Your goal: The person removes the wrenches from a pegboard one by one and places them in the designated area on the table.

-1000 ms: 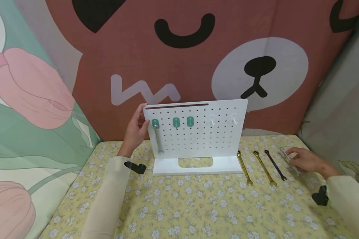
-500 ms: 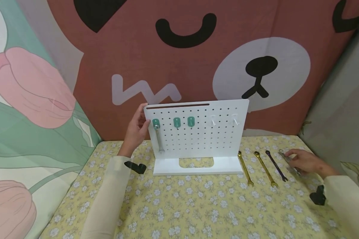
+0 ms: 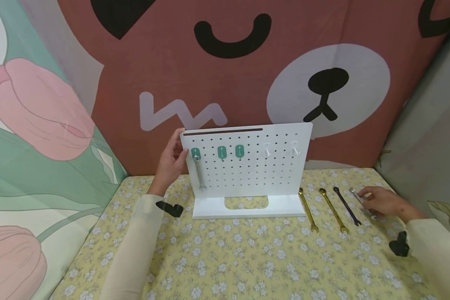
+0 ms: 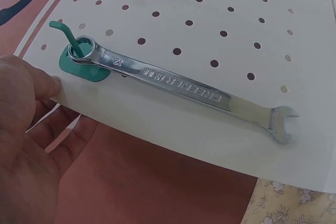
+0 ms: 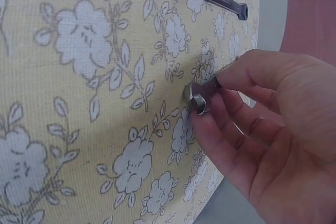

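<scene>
My left hand (image 3: 171, 160) grips the upper left edge of a white pegboard (image 3: 247, 175), thumb at the front and fingers behind. Beside that thumb, a silver combination wrench (image 4: 178, 85) hangs by its ring end from a green hook (image 4: 86, 69). My right hand (image 3: 384, 202) pinches another silver wrench (image 3: 356, 195) at the right of the table. Its open jaw end pokes out past my thumb and fingers in the right wrist view, while the middle is hidden by the hand. A dark purple wrench (image 3: 346, 207) lies just left of that hand.
Two gold wrenches (image 3: 333, 210) lie between the pegboard and the purple wrench. Two more green hooks (image 3: 222, 152) and two clear hooks (image 3: 295, 148) sit on the board. Yellow floral cloth (image 3: 247, 254) covers the table, with a printed curtain (image 3: 165, 75) behind.
The silver wrench in my right hand has turned slightly, and that hand has shifted a little left. My left hand stays on the pegboard's edge.
</scene>
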{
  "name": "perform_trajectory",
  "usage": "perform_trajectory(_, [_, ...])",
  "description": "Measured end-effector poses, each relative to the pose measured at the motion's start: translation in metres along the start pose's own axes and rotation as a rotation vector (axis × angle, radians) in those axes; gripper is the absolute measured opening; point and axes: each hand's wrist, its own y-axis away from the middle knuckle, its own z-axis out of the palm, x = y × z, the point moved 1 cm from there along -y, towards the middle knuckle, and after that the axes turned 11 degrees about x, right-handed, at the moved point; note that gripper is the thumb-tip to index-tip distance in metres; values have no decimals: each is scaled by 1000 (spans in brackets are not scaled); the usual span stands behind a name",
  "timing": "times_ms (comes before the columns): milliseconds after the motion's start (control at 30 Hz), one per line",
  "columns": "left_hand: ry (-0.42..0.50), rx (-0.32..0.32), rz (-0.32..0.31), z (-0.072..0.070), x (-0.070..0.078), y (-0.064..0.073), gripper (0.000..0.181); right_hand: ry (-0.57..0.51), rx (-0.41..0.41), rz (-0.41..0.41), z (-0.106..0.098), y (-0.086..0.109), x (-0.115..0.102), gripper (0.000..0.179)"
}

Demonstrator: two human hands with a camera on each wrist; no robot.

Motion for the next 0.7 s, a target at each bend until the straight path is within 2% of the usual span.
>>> perform_trajectory(433, [-3,2,-6,0,-4,0,63,52,56,-44,2,1,2,40])
perform_trajectory(700, [-2,4,-15,0,-2,0,62,144,112,-61,5,4,-2,37])
